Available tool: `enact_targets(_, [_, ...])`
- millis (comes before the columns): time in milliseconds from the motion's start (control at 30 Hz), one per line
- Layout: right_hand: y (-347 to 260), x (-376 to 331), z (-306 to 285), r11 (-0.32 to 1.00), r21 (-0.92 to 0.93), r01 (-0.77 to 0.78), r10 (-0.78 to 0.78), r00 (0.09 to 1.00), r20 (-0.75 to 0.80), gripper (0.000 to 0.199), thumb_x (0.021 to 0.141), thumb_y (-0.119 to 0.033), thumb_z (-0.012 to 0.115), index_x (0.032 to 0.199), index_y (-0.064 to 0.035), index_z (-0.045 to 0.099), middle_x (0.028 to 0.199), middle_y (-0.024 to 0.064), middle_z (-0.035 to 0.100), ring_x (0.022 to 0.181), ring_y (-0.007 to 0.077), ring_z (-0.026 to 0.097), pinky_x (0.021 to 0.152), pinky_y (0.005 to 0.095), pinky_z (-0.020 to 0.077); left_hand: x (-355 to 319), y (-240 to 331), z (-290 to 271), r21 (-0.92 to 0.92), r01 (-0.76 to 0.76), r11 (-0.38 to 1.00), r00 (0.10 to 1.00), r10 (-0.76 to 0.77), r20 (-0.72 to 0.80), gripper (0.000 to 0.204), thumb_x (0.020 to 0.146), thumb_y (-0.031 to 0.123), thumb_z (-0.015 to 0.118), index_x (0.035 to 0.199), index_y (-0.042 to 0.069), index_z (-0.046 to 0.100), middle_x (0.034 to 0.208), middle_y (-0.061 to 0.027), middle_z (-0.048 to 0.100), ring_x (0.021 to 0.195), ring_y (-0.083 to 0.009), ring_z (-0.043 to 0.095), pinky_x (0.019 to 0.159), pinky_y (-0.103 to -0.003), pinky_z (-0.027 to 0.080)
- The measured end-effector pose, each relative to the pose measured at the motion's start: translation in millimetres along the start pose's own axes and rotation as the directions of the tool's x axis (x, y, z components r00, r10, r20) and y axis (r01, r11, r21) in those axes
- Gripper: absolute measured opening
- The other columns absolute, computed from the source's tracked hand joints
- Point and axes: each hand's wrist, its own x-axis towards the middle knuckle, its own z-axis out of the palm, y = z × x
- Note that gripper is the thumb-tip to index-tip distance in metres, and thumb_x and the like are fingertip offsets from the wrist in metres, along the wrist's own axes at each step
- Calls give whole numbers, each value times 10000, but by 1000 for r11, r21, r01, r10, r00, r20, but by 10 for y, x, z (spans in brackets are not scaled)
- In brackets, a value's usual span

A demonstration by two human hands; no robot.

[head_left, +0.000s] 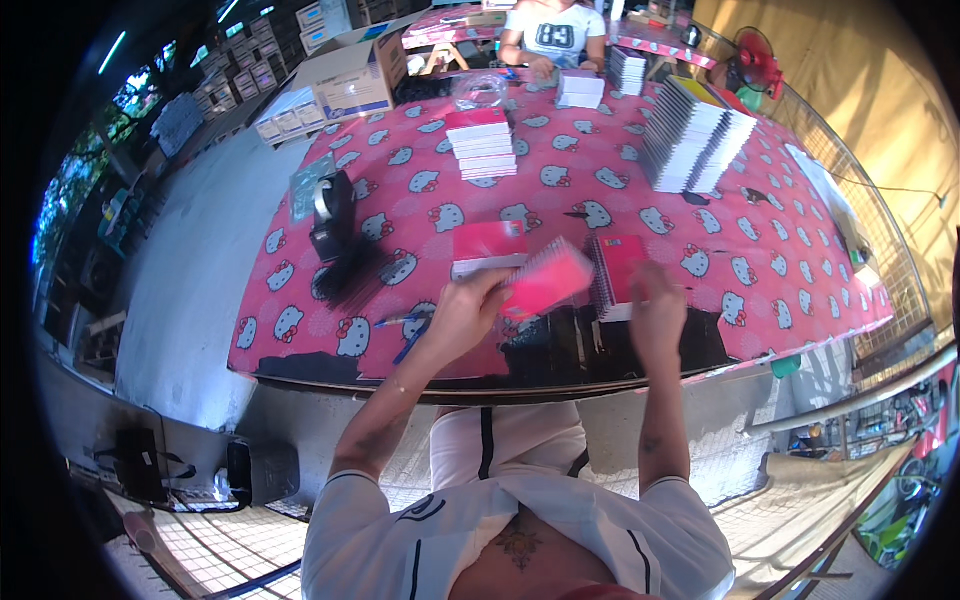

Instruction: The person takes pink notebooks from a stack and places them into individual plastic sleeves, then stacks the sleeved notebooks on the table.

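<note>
1. At the upper left of the frame, a big cardboard box (345,80) stands by the far corner of the pink, cat-patterned worktop (800,220).
2. Left of centre I see what looks like a black tape dispenser (330,220), with a bundle of thin black strips (355,278) just below it and a few pens (405,320) lower right.
3. In the middle, the left hand (470,305) is closed on the near left end of a red notebook (550,280), which is tilted above the worktop and blurred. I'd judge it light, with fairly stiff covers, perhaps slick; pinching the whole thickness at an edge should stop the pages fanning, and the wire spine shouldn't be squeezed, as it could bend.
4. Behind that hand sits a low red-topped stack (490,240); a taller one (480,150) stands farther up the frame.
5. Right of centre, a spiral-bound pile (620,262) lies near the front edge. The right hand (658,310), well apart from the left, is at its right side; blur hides whether those fingers grip anything.
6. At upper right, tall notebook stacks (690,130) stand short of a red fan (757,62).
</note>
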Motion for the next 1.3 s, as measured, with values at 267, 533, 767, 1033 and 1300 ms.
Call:
enact_targets(267, [965,-231,137,749,492,-444,400,895,199,264,897,-56,614,1137,-26,720,997,114,698,857,155,634,790,286,491,829,141,1402,12,-83,996,996,83,37,434,868,186,729,1273,60,639,722,-111,608,700,-206,651,624,-342,509])
enact_targets(533, [944,-232,194,586,616,-527,480,838,260,287,920,-141,665,1165,7,695,1012,104,687,930,159,649,858,288,482,777,120,1597,66,-72,995,996,75,-46,445,841,284,747,1183,11,673,714,-133,614,643,-255,615,608,-377,486])
enact_targets(767, [658,-253,-71,909,329,-256,307,945,-113,331,887,-169,702,1178,-13,669,1060,131,669,957,255,656,877,343,490,538,-293,695,329,-44,943,991,83,-106,356,844,227,734,1158,68,681,921,-128,692,842,-275,689,745,-384,565])
enact_targets(1033, [-431,-184,172,839,545,12,-39,999,38,363,823,-44,733,1177,-28,654,1096,158,655,1054,299,625,918,368,483,204,-913,8,572,-260,778,954,299,28,240,854,41,636,1091,33,668,1011,-141,678,933,-328,661,788,-424,553])
enact_targets(1300, [-235,-670,1038,660,661,-356,-24,870,493,543,808,-27,774,1296,-12,536,1131,74,637,1071,180,610,951,326,475,-262,-210,137,387,-333,860,938,345,39,259,788,54,652,1045,62,682,1017,-141,658,961,-333,628,815,-465,511])
